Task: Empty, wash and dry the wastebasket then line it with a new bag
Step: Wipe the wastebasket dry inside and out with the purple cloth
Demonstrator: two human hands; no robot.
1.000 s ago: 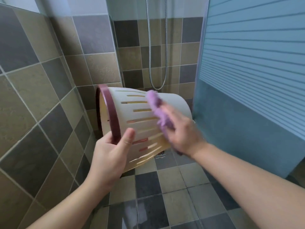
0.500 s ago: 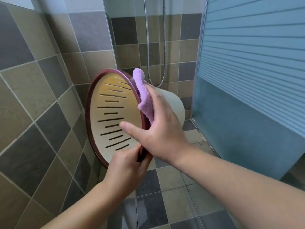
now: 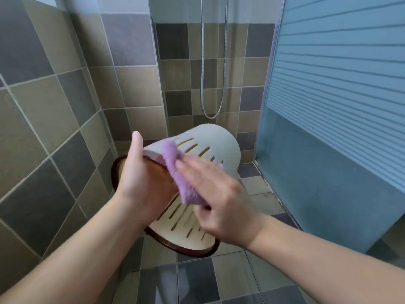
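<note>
The cream slotted wastebasket (image 3: 215, 141) with a dark red rim is held in the air, tipped so its mouth faces down toward me. My left hand (image 3: 140, 181) grips the rim on the left, thumb up along the outer wall. My right hand (image 3: 219, 194) holds a purple cloth (image 3: 177, 174) and presses it against the basket's wall near the rim. Motion blurs the right hand. Part of the basket's inside (image 3: 186, 224) shows below the hands.
Tiled walls (image 3: 54, 119) close in on the left and behind. A frosted shower door (image 3: 337, 106) stands on the right. A metal shower hose (image 3: 213, 84) hangs in a loop behind the basket. Below lies a tiled floor (image 3: 197, 279).
The basket has turned from mouth facing left to mouth facing down toward me. My left hand shifted from the lower rim to the upper rim. The cloth moved from the rim onto the outer wall.
</note>
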